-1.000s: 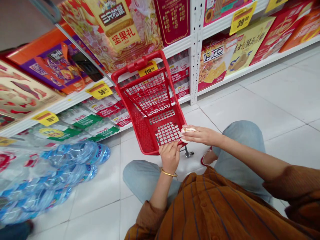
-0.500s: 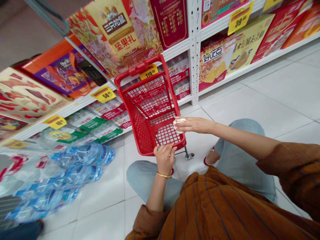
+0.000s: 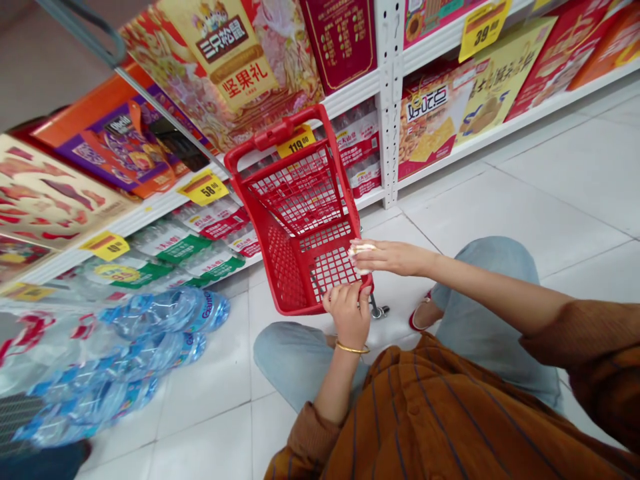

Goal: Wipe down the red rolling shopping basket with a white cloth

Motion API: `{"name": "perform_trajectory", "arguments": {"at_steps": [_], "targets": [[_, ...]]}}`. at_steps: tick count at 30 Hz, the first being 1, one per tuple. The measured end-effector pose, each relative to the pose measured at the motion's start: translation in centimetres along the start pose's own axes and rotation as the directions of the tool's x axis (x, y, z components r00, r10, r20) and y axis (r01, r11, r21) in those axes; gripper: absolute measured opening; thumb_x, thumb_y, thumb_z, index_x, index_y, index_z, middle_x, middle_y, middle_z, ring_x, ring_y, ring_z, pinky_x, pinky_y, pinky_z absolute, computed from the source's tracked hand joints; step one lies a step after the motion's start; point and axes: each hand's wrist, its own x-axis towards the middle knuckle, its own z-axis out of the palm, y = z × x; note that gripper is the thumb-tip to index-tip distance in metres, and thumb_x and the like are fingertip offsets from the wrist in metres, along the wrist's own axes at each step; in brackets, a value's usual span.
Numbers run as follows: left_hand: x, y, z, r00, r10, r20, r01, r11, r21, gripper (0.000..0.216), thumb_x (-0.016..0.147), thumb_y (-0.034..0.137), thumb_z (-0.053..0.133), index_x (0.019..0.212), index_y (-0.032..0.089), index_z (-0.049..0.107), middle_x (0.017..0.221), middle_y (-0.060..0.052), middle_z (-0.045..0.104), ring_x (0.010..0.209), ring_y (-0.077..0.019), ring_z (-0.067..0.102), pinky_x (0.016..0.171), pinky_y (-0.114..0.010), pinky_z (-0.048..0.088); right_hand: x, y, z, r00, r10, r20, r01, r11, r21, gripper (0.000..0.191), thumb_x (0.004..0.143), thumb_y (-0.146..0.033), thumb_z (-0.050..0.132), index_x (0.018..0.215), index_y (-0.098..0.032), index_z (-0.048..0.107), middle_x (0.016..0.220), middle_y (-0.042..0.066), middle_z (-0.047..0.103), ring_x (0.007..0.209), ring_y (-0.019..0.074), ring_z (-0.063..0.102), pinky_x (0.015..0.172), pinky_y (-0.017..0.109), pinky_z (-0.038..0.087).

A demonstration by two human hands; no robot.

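Observation:
A small red shopping trolley (image 3: 300, 220) stands tipped on the white floor in front of me, its mesh basket facing me. My left hand (image 3: 349, 312), with a gold bangle on the wrist, grips the near lower edge of the basket. My right hand (image 3: 387, 256) is closed around a white cloth (image 3: 361, 251) and presses it against the right side of the basket's mesh. I am crouched, with my knees in light jeans on either side.
White shelves (image 3: 385, 100) hold gift boxes and yellow price tags (image 3: 203, 188). Shrink-wrapped packs of water bottles (image 3: 150, 320) lie on the floor at left. A grey trolley handle (image 3: 90, 33) crosses the upper left. Tiled floor extends to the right.
My left hand has shifted right along the basket's lower edge, closer to my right hand. The right hand with the cloth has stayed on the right side of the mesh, moving only slightly.

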Motion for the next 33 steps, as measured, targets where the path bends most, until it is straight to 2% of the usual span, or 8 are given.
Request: {"name": "perform_trajectory", "arguments": {"at_steps": [3,6,17,23,28,33], "targets": [[-0.1,-0.4,-0.1,1.0,-0.002,0.008,0.002,1.0,0.014,0.03,0.096,0.039,0.044,0.089,0.022,0.068,0.08,-0.003,0.07,0.084,-0.0189,0.059,0.085,-0.038,0.032,0.6,1.6,-0.3,1.0,0.027,0.003,-0.027,0.999,0.03,0.036,0.099,-0.017,0.033,0.126,-0.013,0.056,0.136,0.015,0.053,0.146,0.0189,0.011,0.115,0.046,0.032],[-0.4,-0.8,-0.5,1.0,0.009,-0.017,-0.009,1.0,-0.011,0.03,0.096,0.038,0.044,0.086,0.022,0.067,0.078,-0.001,0.07,0.084,-0.0183,0.06,0.085,-0.038,0.03,1.2,1.8,-0.1,0.999,0.033,-0.015,-0.032,0.999,0.041,0.032,0.099,-0.019,0.036,0.122,-0.014,0.058,0.135,0.013,0.054,0.145,0.0184,0.013,0.115,0.045,0.033],[-1.4,-3.1,-2.7,0.996,0.076,-0.039,-0.081,0.987,-0.141,0.019,0.091,0.033,0.055,0.081,0.022,0.067,0.075,0.0,0.07,0.082,-0.0174,0.06,0.085,-0.037,0.03,1.9,-1.5,1.9,0.99,0.135,-0.042,-0.135,0.991,-0.004,0.029,0.097,-0.017,0.042,0.12,-0.015,0.06,0.134,0.012,0.056,0.145,0.0199,0.018,0.114,0.046,0.035],[-1.5,-4.0,-3.9,0.993,0.116,-0.03,-0.119,0.98,-0.161,0.021,0.091,0.033,0.054,0.079,0.021,0.067,0.073,0.0,0.07,0.079,-0.0173,0.06,0.083,-0.037,0.031,3.0,-3.5,1.9,0.986,0.133,-0.098,-0.142,0.986,-0.088,0.026,0.096,-0.016,0.044,0.113,-0.011,0.063,0.13,0.014,0.058,0.142,0.0229,0.027,0.113,0.045,0.037],[-1.8,-5.0,-4.6,0.99,0.137,-0.022,-0.139,0.972,-0.189,0.022,0.091,0.034,0.054,0.078,0.021,0.066,0.074,0.0,0.07,0.079,-0.0174,0.061,0.083,-0.037,0.032,3.5,-5.3,1.8,0.979,0.174,-0.104,-0.187,0.975,-0.123,0.028,0.096,-0.013,0.041,0.112,-0.015,0.064,0.127,0.011,0.061,0.138,0.0208,0.036,0.112,0.046,0.039],[-1.7,-6.1,-4.4,0.988,0.156,0.012,-0.15,0.967,-0.204,0.024,0.091,0.037,0.054,0.077,0.022,0.067,0.074,-0.001,0.07,0.081,-0.0182,0.062,0.085,-0.038,0.033,3.1,-5.5,2.7,0.972,0.15,-0.181,-0.177,0.973,-0.147,0.03,0.097,-0.014,0.038,0.112,-0.01,0.063,0.123,0.015,0.062,0.142,0.025,0.026,0.112,0.048,0.039]]}}
